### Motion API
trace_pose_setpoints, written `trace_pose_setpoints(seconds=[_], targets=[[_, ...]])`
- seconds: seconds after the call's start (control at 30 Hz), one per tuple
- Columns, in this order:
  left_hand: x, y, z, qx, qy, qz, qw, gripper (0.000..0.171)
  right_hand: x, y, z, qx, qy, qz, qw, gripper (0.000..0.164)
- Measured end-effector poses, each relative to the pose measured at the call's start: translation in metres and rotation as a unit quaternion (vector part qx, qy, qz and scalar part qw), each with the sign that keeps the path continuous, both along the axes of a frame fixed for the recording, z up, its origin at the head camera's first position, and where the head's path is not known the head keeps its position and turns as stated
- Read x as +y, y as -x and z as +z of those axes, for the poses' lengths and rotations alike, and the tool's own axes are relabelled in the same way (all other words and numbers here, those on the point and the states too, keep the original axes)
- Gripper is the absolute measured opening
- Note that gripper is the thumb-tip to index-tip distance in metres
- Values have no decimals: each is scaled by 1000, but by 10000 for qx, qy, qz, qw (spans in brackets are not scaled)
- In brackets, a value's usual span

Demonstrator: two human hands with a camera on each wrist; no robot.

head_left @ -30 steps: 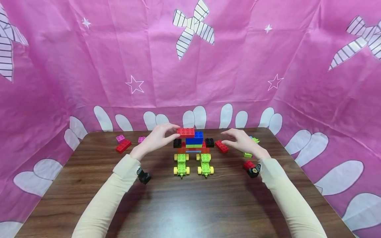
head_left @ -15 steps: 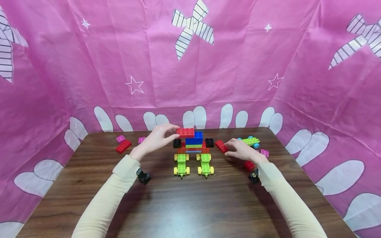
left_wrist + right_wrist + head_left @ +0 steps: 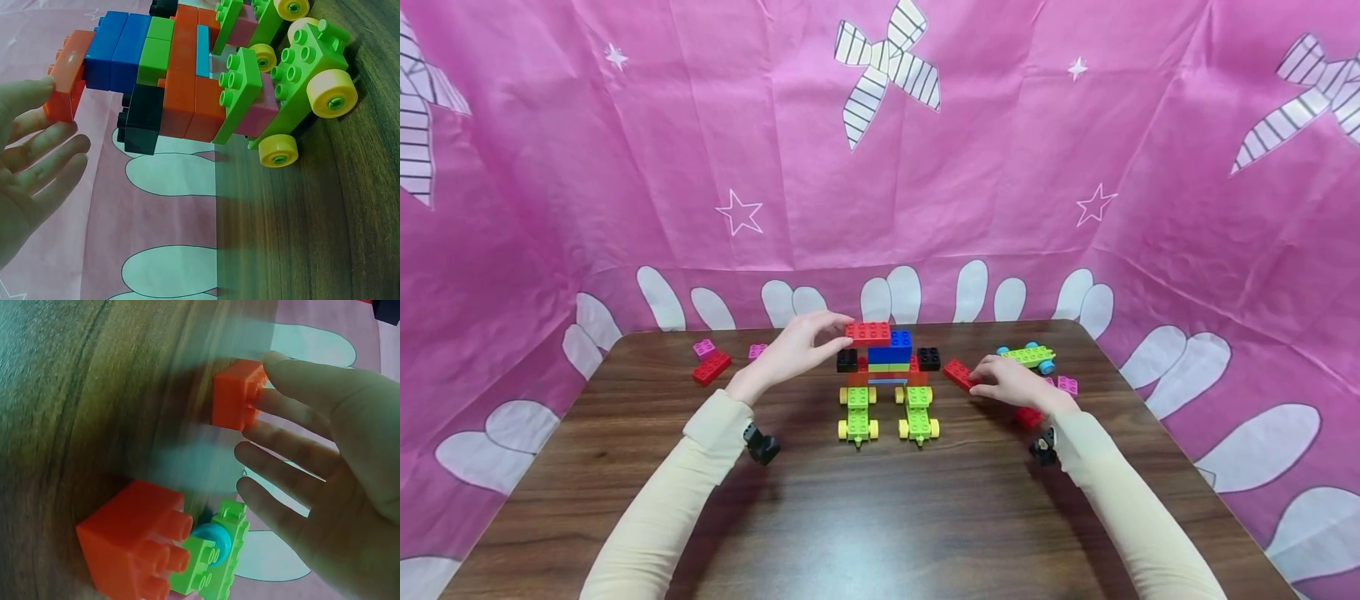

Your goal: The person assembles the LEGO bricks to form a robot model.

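Note:
A built figure of toy building bricks stands mid-table, with blue bricks (image 3: 891, 356) above a green layer and two lime wheeled bases (image 3: 857, 408) with yellow wheels below. On its top, a red brick (image 3: 867, 334) juts out to the left over the blue ones. My left hand (image 3: 797, 347) pinches the free end of that brick between thumb and fingers. To the right of the figure, another red brick (image 3: 958, 373) lies on the table. The thumb and fingertips of my right hand (image 3: 1017, 383) are at its near end, on opposite sides in the right wrist view.
Beyond my right hand is a lime wheeled base (image 3: 1028, 357) with blue wheels, with a pink brick (image 3: 1067, 385) and a red brick (image 3: 1028, 417) nearby. At the left lie a red brick (image 3: 711, 367) and pink bricks (image 3: 703, 348). Pink cloth (image 3: 1000, 208) surrounds the table.
My right hand has come down and back to the red brick on the right, which has shifted slightly towards me. My left hand stays on the top brick.

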State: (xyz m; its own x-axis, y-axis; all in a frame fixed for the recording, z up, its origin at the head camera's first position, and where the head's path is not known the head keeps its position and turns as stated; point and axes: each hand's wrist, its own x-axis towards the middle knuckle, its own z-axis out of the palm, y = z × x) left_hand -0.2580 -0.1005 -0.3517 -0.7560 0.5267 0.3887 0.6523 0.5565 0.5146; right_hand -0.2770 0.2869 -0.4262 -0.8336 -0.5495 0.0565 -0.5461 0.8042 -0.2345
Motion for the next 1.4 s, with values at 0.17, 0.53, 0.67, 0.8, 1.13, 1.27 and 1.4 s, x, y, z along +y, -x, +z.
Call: trace_pose_setpoints(seconds=[0.17, 0.53, 0.67, 0.8, 1.13, 1.27, 1.4], targets=[[0, 0, 0, -13, 5, 9, 10000, 36, 2, -2, 3, -89, -51, -228, 9997, 23], [0, -1, 0, -21, -9, -8, 10000, 35, 1, -1, -2, 86, -14, -563, 9984, 24], [0, -1, 0, -38, -19, -39, 10000, 35, 0, 0, -4, -101, 42, -712, 9974, 39], [1, 0, 0, -19, -9, -69, 10000, 35, -1, 0, -5, -139, -53, -716, 9973, 42], [0, 0, 0, -28, -17, -38, 10000, 35, 1, -5, -2, -150, -131, -485, 9986, 36], [-1, 0, -1, -8, -59, -70, 10000, 35, 0, -4, -3, -169, -193, -514, 9984, 40], [-2, 0, -2, 31, -83, -89, 9999, 36, -2, -3, -3, -187, -201, -536, 9982, 40]])
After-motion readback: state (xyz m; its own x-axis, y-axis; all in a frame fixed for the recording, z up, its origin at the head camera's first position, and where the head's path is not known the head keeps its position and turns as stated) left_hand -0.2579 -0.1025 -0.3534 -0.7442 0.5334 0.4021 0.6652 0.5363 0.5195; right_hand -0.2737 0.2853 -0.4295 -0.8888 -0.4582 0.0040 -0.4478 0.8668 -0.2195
